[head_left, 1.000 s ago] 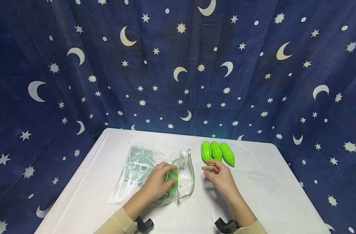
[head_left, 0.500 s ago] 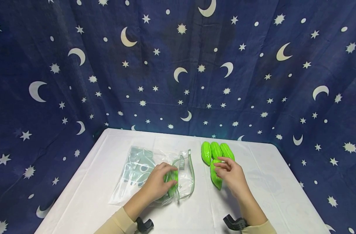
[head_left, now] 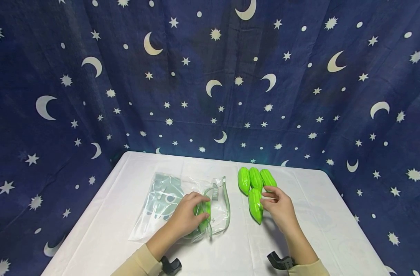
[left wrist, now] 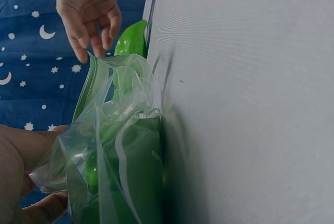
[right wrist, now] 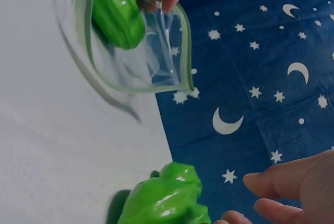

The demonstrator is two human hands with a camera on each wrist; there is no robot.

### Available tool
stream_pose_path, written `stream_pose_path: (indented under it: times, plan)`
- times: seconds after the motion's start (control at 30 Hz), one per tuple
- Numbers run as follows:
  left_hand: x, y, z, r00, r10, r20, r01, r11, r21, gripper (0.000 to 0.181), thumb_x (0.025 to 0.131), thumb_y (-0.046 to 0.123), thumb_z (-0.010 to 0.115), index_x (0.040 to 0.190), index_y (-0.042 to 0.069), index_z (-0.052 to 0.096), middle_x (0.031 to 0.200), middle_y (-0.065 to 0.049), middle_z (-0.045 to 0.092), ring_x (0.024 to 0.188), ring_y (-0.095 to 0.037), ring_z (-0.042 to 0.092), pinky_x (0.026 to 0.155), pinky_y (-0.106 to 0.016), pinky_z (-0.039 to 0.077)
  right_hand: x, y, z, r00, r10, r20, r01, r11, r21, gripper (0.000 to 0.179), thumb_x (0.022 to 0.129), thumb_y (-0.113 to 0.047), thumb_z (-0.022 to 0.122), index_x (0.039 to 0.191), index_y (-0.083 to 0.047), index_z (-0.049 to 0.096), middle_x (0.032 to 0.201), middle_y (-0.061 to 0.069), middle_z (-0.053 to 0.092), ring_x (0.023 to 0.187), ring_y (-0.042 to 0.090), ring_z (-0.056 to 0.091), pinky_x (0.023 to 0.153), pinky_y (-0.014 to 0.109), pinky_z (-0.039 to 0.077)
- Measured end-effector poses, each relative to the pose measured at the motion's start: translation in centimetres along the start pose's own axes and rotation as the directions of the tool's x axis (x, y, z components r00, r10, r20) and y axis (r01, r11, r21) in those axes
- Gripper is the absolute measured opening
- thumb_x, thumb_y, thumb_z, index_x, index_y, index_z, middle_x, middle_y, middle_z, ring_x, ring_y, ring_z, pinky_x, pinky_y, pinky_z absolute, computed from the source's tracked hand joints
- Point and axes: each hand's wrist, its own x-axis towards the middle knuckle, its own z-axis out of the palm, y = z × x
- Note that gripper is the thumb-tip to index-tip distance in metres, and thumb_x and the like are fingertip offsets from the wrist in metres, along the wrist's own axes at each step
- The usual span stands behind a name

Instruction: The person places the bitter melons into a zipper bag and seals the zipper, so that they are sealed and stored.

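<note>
My left hand [head_left: 187, 214] holds the mouth end of a clear zip bag [head_left: 161, 199] with a green edge, thumb and fingers pinching its film in the left wrist view. Inside the bag lies a glossy green ridged bitter melon [right wrist: 117, 15], close to the opening. Beside the nearest of the loose bitter melons [head_left: 255, 207] is my right hand [head_left: 281, 209]. Its fingers are loosely bent, with nothing seen between them; in the right wrist view a gap shows between the thumb and that melon [right wrist: 159, 200].
Behind the nearest melon, three more bitter melons [head_left: 255, 178] lie side by side near the far edge of the white table [head_left: 306, 230]. A dark blue curtain [head_left: 210, 76] with moons and stars hangs behind the table.
My right hand has moved right from the melon group, bringing the nearest melon into full view. My left hand and the bag stay in place.
</note>
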Motion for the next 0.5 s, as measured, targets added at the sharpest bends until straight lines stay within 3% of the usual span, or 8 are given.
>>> stream_pose_path:
  times: [0.5]
  plan:
    - [-0.1,0.0,-0.1,1.000,-0.010,0.014,0.011,1.000,-0.016,0.045,0.088,0.025,0.089,0.131,0.023,0.074,0.127,0.007,0.069,0.126,-0.022,0.065,0.107,-0.048,0.057,1.0,2.0,0.5,0.998,0.062,0.015,-0.062,0.998,-0.029,0.061,0.097,-0.016,0.077,0.152,-0.002,0.054,0.139,0.026,0.065,0.118,0.034,0.071,0.082,0.031,0.065]
